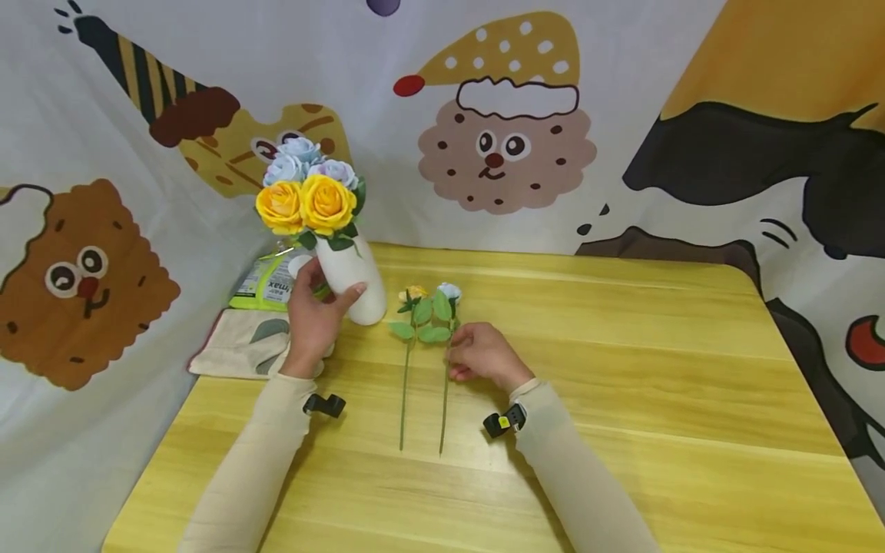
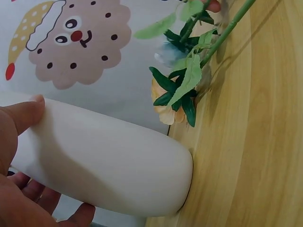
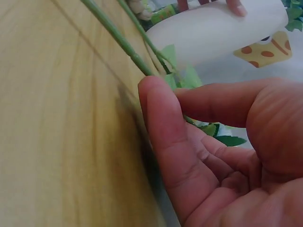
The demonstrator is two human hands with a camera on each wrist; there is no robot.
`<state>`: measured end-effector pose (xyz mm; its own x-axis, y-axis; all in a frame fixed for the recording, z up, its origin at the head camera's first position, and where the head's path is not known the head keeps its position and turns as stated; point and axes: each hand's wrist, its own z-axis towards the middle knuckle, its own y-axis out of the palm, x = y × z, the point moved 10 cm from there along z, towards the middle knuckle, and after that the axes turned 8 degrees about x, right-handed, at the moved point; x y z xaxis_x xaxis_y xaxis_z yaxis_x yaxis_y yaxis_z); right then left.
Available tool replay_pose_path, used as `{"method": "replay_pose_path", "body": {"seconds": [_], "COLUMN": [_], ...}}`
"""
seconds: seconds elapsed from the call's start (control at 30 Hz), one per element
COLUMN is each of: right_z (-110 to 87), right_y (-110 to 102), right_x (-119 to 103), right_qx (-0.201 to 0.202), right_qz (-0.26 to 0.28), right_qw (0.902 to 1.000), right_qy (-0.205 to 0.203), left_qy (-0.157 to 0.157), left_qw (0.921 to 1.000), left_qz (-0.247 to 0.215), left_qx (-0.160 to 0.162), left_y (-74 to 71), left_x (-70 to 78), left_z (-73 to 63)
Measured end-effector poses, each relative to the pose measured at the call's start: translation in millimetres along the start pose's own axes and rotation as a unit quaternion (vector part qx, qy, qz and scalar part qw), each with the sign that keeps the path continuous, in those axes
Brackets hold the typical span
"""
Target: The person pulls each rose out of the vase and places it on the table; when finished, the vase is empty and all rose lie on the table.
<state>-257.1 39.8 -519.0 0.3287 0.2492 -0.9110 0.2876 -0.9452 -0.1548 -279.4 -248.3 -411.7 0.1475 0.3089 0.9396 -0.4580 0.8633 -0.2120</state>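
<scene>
A white vase (image 1: 351, 278) stands on the table with blue and yellow artificial roses (image 1: 328, 204) in its mouth. My left hand (image 1: 313, 316) grips it from the left, thumb across the front and fingers on the other side, as the left wrist view shows. To the right lie two more stems: a yellow rose (image 1: 414, 293) and a light blue rose (image 1: 449, 291), heads pointing away from me. The right hand (image 1: 488, 355) pinches the blue rose's green stem (image 3: 116, 41) between thumb and forefinger, just below its leaves.
Left of the vase lies a pair of cream-and-grey work gloves (image 1: 238, 344). Behind them is a green and grey packet (image 1: 266, 283). A cartoon-printed cloth (image 1: 387, 146) hangs along the back and left edges of the wooden table (image 1: 622, 346).
</scene>
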Motion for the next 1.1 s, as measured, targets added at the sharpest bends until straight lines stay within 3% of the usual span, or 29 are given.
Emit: {"method": "replay_pose_path", "body": {"seconds": [0.4,0.63,0.83,1.1], "right_z": [-0.5,-4.6,-9.2,-13.5], "right_y": [0.3,-13.4,-10.7,14.6], "right_x": [-0.3,-21.4,-54.7,-106.3], "right_qx": [0.005,0.037,0.039,0.062], "right_qz": [-0.016,-0.045,-0.094,-0.127], "right_qw": [0.9998,0.9975,0.9886,0.9597], "right_qy": [-0.014,-0.041,-0.111,-0.243], "left_qy": [-0.001,0.004,0.002,0.007], "left_qw": [1.0000,0.9999,0.9998,0.9997], "left_qz": [0.002,0.001,-0.008,-0.017], "left_qx": [-0.010,-0.012,-0.015,-0.016], "left_y": [3.1,3.7,4.2,2.4], "left_x": [-2.2,-2.0,-0.7,1.4], "left_z": [-0.9,1.4,1.8,2.2]}}
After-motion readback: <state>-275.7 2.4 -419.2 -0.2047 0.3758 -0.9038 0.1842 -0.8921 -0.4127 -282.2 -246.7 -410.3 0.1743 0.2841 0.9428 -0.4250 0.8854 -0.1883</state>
